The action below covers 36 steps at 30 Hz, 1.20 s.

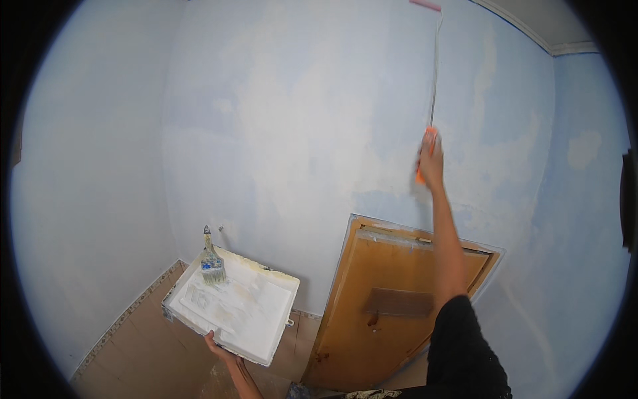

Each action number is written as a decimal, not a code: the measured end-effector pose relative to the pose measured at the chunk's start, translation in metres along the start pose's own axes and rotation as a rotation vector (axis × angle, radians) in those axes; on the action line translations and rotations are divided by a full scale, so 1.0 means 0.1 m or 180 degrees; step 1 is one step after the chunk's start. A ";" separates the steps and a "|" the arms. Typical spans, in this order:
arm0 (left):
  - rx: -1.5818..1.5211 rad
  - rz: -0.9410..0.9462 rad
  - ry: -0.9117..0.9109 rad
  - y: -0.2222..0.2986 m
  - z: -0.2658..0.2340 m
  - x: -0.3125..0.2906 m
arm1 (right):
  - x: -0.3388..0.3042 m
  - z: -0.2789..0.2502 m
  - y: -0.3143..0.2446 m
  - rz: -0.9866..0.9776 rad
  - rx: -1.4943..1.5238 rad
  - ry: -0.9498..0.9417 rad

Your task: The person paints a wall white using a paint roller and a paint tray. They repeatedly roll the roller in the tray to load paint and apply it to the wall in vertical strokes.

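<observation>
My right hand (pixel 432 163) is wrapped round the orange handle of a paint roller (pixel 434 80), arm stretched up. The roller's long thin metal rod runs upward to a pinkish sleeve (pixel 425 5) at the top edge of the picture, by the upper wall. Low on the left, my left hand (pixel 224 352) holds a white paint tray (pixel 269 319) by its near edge. The thumb shows at the rim; the other fingers are hidden beneath. White paint coats the tray. A flat paintbrush (pixel 212 266) with a smeared handle rests in it, bristles down, handle over the far edge.
The wall (pixel 286 133) ahead is pale blue with patchy white areas. Below my right arm stands a wooden door (pixel 372 286) in its frame. Brown tiles (pixel 146 339) with a patterned border line the lower left wall. A ceiling moulding (pixel 515 23) runs along the upper right.
</observation>
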<state>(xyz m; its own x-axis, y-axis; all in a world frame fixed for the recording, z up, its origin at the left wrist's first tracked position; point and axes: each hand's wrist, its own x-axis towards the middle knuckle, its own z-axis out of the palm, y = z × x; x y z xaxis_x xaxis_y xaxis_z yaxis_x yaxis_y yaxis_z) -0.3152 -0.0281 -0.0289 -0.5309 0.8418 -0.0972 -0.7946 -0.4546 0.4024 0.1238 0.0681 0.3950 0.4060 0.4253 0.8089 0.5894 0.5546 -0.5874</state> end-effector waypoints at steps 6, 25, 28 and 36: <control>-0.0003 -0.0216 -0.0060 -0.19 -0.01 -0.02 | -1.48 0.06 2.26 -0.0561 -0.0247 0.0280; -0.0121 -0.0190 -0.0117 -0.16 0.08 0.19 | -1.76 0.74 1.42 0.0077 0.0604 -0.0447; -0.0080 -0.0130 0.0028 -0.08 0.19 0.13 | -2.23 0.60 1.72 0.0136 0.0636 -0.0620; -0.0275 -0.0173 -0.0080 0.05 0.10 0.18 | -2.10 0.65 1.19 -0.0400 0.0382 -0.0405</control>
<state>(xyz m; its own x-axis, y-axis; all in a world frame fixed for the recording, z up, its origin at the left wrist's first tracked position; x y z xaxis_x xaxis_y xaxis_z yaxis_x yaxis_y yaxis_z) -0.3259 -0.0125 -0.0195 -0.4797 0.8725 -0.0933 -0.8450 -0.4306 0.3171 0.0633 0.0909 0.1535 0.2386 0.4301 0.8707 0.5392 0.6870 -0.4871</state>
